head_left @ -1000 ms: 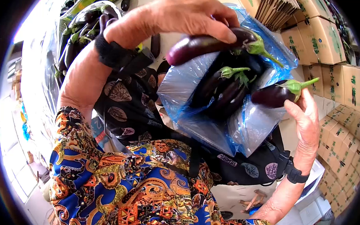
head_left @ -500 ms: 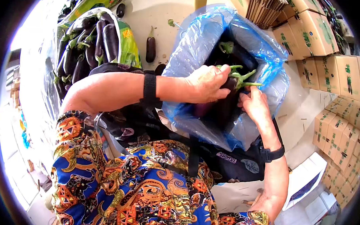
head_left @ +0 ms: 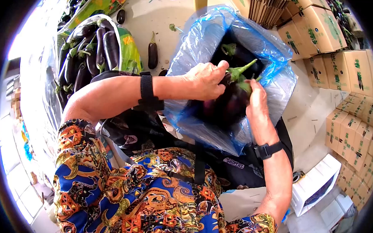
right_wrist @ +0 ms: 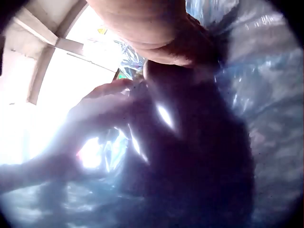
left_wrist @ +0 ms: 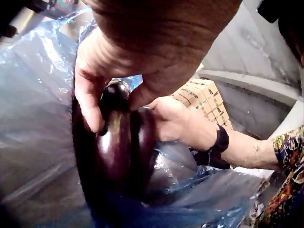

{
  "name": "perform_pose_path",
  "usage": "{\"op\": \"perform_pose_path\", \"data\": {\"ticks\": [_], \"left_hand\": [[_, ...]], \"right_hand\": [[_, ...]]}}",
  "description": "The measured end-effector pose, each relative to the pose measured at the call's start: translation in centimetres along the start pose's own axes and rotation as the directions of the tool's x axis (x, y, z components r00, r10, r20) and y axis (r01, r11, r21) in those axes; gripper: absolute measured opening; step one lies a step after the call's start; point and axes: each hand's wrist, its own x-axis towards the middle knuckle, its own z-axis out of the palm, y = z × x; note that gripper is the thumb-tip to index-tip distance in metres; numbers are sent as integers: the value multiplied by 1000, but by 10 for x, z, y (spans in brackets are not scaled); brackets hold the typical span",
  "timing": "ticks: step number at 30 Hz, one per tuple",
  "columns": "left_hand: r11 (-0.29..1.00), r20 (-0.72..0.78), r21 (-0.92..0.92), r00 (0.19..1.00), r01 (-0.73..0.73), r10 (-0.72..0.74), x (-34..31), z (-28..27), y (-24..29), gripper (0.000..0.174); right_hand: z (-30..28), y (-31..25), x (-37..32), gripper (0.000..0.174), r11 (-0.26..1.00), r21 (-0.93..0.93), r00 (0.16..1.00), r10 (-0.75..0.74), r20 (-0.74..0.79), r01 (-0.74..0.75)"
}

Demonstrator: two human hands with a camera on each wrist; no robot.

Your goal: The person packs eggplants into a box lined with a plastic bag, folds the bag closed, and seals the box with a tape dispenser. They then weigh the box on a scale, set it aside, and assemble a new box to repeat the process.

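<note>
Right of centre, inside the blue bag [head_left: 197, 47], the left hand [head_left: 202, 82] grips one eggplant [left_wrist: 114, 149]; the right hand [head_left: 257, 103] holds another [left_wrist: 145, 128] near its stem. They seem to be being settled, calling next for gentle release.

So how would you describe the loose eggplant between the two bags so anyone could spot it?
Find the big blue plastic bag, then the green-edged bag of eggplants to its left. On the pale surface between them lies one dark, slender eggplant, its stem pointing away from the person. That visible stem and longer body set it apart from the stubby eggplant nearby.
</note>
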Motion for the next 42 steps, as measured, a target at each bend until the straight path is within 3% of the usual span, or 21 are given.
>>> {"op": "perform_pose_path", "data": {"ticks": [4,5,7,9,10,12,13,17,21,22,24,25,28,29,32,36,39,42], "left_hand": [[997,24,-77,1000,-10,12,5,-2,-13,50],[995,40,-104,999,1,3,6,1,-10,50],[992,39,-119,998,-52,57,8,12,-5,56],[996,42,-85,999,-26,30,6,23,6,59],[996,41,-73,998,-46,49,6,25,9,60],[992,53,37,991,-121,119,9,25,10,59],[988,73,72,989,-136,131,12,25,10,59],[978,66,150,988,-146,137,20,34,14,56],[978,197,154,974,-139,107,29,12,15,51],[983,243,130,965,-129,94,28,4,16,50],[952,-7,161,964,-260,264,24,9,5,49],[930,-125,188,931,-316,342,22,14,0,49],[923,-54,247,947,-295,317,25,19,-15,45],[946,131,251,976,-205,176,27,22,-17,44],[917,160,326,970,-228,184,19,14,-5,49],[913,7,378,987,-152,161,10,-13,2,55],[879,-53,439,971,-186,231,22,-4,-8,58],[808,161,543,972,-230,168,33,-11,-4,51]], "right_hand": [[-8,-27,-22,28,999,13,998,-50,31,50],[-10,-30,-19,30,995,-98,999,-18,46,23],[-30,19,34,33,953,-284,993,-82,91,105],[-19,-7,22,30,697,-661,955,-128,266,277],[-9,-16,12,29,498,-787,930,-242,278,365],[6,-19,0,30,21,-908,823,-432,368,417],[6,-16,-3,35,-132,-873,699,-549,458,469],[-2,-17,-17,39,-279,-826,687,-459,563,490],[-8,-7,-27,41,-353,-755,588,-476,654,553],[-10,-6,-26,39,-313,-755,586,-486,648,576],[-12,-7,-28,37,-228,-753,583,-510,632,617],[-12,-9,-34,44,-196,-769,615,-496,613,608],[0,-10,-52,57,-117,-788,647,-505,571,604],[0,-8,-50,67,-130,-795,657,-493,570,592],[2,-3,-47,70,-115,-802,655,-517,552,586],[1,-9,-54,73,-87,-748,620,-501,604,658],[16,1,-47,70,-19,-716,622,-480,619,698],[16,5,-43,74,-54,-728,627,-467,623,683]]}}
